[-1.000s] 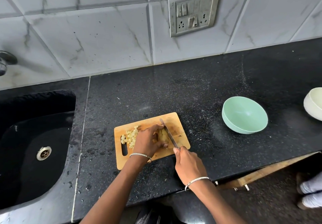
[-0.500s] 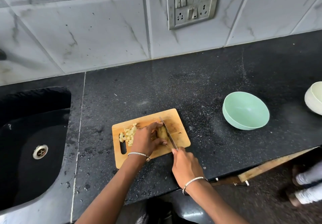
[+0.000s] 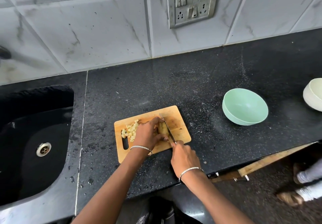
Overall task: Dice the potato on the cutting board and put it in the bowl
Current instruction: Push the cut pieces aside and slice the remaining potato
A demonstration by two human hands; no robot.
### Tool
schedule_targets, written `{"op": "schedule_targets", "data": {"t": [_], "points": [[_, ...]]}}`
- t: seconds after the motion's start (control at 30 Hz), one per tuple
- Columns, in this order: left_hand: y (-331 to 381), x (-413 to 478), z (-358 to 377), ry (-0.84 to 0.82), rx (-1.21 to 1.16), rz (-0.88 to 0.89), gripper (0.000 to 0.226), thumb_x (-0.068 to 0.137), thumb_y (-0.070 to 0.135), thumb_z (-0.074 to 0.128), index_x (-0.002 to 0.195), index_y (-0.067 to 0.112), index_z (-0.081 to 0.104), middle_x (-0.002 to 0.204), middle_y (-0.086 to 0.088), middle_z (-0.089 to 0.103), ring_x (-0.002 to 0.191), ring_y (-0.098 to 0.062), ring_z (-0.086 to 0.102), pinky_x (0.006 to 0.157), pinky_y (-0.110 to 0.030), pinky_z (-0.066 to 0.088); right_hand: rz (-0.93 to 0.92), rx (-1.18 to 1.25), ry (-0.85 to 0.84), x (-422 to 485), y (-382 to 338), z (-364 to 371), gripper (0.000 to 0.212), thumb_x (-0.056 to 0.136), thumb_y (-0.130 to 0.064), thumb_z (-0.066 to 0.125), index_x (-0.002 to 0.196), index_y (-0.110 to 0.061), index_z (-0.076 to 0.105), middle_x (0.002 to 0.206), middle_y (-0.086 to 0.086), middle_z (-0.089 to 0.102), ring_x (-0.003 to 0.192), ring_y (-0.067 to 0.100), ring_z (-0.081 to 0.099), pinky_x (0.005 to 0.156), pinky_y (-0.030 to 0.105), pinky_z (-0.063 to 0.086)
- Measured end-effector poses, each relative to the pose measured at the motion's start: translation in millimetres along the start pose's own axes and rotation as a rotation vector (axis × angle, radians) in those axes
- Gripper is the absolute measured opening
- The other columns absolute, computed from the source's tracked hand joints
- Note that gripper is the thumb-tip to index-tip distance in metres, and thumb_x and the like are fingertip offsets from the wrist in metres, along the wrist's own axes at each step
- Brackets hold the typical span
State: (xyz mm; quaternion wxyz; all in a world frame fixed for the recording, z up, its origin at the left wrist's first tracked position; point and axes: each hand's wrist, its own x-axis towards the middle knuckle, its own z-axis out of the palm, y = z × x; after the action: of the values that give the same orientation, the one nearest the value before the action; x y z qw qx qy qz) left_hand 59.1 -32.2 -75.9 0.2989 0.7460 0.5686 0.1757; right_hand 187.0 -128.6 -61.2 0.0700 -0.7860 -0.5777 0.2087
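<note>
The right hand [image 3: 185, 157] grips the knife [image 3: 168, 128] at the near edge of the cutting board [image 3: 179, 124], with the blade against the right side of the pale yellow potato [image 3: 163, 128], which the left hand [image 3: 148, 134] holds with curled fingers. Small cubes [image 3: 130, 131] lie heaped just left of that hand. The green bowl [image 3: 244, 108] stands well apart to the right on the black counter [image 3: 200, 87].

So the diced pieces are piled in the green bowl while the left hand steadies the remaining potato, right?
No. The head view shows the green bowl empty; the diced pieces are piled on the cutting board, beside the left hand steadying the remaining potato.
</note>
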Motion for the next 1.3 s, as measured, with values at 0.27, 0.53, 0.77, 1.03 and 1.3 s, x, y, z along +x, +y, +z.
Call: {"op": "schedule_targets", "data": {"t": [0.27, 0.53, 0.77, 1.03, 1.3], "points": [[23.8, 10.1, -16.9, -0.184, 0.438, 0.241, 0.05, 0.079, 0.034, 0.075, 0.124, 0.037, 0.054, 0.135, -0.003, 0.036, 0.108, -0.025, 0.052, 0.094, -0.036, 0.043, 0.015, 0.032, -0.029, -0.6, 0.8, -0.4, 0.026, 0.104, -0.033, 0.035, 0.11, -0.013, 0.051, 0.109, 0.012, 0.066, 0.102, 0.036, 0.064, 0.065, 0.037, 0.039], [31.3, 27.2, -26.7, -0.334, 0.505, 0.268, 0.039, 0.074, 0.034, 0.08, 0.109, 0.039, 0.063, 0.136, -0.001, 0.035, 0.114, -0.025, 0.048, 0.094, -0.038, 0.045, 0.004, 0.033, -0.034, -9.9, 4.6, -5.7, 0.037, 0.105, -0.038, 0.026, 0.114, -0.012, 0.051, 0.109, 0.013, 0.066, 0.102, 0.036, 0.064, 0.065, 0.036, 0.037], [29.4, 28.3, -26.4, -0.333, 0.457, 0.25, 0.038, 0.073, 0.037, 0.079, 0.109, 0.038, 0.065, 0.127, 0.001, 0.046, 0.116, -0.023, 0.046, 0.093, -0.033, 0.036, 0.041, 0.053, -0.163, -57.5, 47.6, -39.4, 0.042, 0.103, -0.044, 0.027, 0.099, -0.016, 0.058, 0.104, 0.014, 0.066, 0.101, 0.038, 0.061, 0.078, 0.04, 0.046], [20.1, 11.8, -23.2, -0.126, 0.141, 0.037, 0.07, 0.052, 0.036, 0.093, 0.11, 0.032, 0.054, 0.12, 0.001, 0.053, 0.106, -0.02, 0.056, 0.089, -0.039, 0.052, 0.006, 0.082, -0.043, -32.5, 42.6, -50.5, 0.039, 0.103, -0.046, 0.025, 0.09, -0.02, 0.051, 0.098, 0.013, 0.065, 0.095, 0.037, 0.062, 0.069, 0.04, 0.038], [18.2, -1.7, -7.1, 0.042, 0.081, -0.029, 0.06, 0.056, 0.03, 0.093, 0.108, 0.025, 0.063, 0.104, 0.004, 0.069, 0.088, -0.016, 0.066, 0.077, -0.035, 0.057, -0.022, 0.101, -0.054, -17.7, 15.4, -28.6, 0.039, 0.105, -0.039, 0.028, 0.103, -0.011, 0.055, 0.106, 0.016, 0.065, 0.099, 0.04, 0.062, 0.069, 0.039, 0.037]]}}
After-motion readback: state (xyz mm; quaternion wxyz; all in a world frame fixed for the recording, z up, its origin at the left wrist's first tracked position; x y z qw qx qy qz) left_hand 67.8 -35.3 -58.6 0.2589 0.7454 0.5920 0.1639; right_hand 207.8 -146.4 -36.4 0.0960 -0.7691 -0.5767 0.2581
